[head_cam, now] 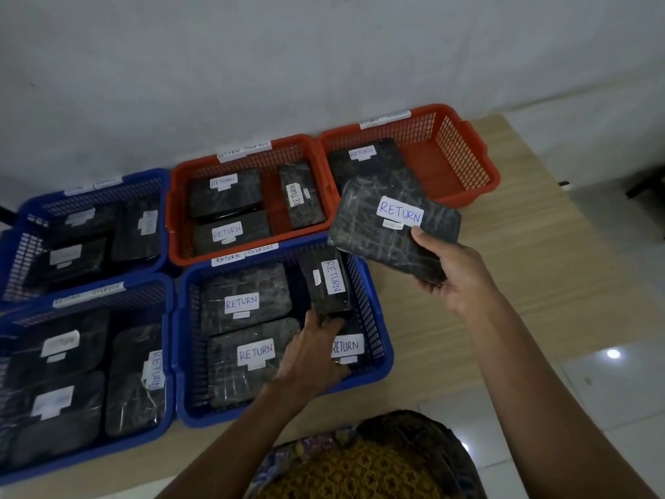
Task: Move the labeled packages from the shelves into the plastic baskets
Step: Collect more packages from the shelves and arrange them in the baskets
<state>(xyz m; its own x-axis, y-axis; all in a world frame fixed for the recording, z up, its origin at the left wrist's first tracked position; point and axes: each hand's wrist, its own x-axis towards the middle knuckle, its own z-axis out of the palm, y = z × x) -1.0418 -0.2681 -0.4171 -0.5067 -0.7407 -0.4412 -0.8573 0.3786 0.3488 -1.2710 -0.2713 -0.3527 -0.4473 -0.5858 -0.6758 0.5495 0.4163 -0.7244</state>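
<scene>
Head view, steeply down, close.

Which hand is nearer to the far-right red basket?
Right. The right hand holds a RETURN package overlapping the front edge of the far-right red basket. The left hand is down in the near blue basket, gripping an upright package.

We see three blue baskets (374, 318) and two red-orange baskets (464, 149), all with grid-mesh walls. The packages (388, 232) are black, criss-crossed with shiny wrap, each with a white label lettered in blue. The table (521, 282) is pale wood-grain, the wall (252, 66) grey-white.
</scene>
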